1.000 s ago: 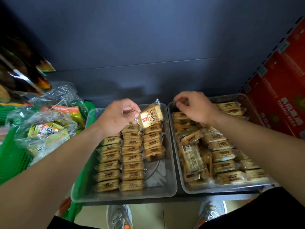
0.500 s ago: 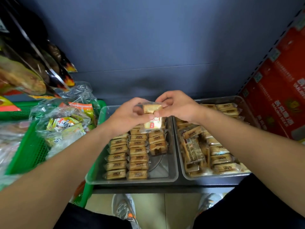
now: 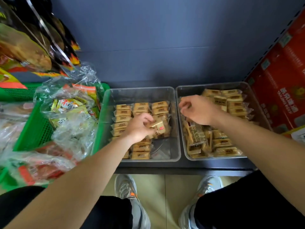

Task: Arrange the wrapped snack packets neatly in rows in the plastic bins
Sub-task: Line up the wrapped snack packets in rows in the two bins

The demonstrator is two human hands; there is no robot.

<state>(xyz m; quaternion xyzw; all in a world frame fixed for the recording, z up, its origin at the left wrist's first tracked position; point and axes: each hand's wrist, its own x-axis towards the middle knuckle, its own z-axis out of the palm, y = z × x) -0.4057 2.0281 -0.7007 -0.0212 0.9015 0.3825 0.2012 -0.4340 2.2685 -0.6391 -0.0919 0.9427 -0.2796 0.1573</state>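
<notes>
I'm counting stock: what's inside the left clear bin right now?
The left clear bin holds wrapped snack packets in three rows, with bare floor at its near right corner. The left hand holds one packet above them, and its forearm hides some of the packets.

Two clear plastic bins sit side by side. The left bin (image 3: 140, 92) holds tan wrapped snack packets (image 3: 123, 113) lying flat in three neat rows from its far wall toward its near wall; the row nearest the right bin (image 3: 212, 85) is short, leaving bare floor. One packet (image 3: 159, 127) sits tilted above that row, pinched in fingers. In the right bin, packets (image 3: 221, 142) lie jumbled, some on edge
</notes>
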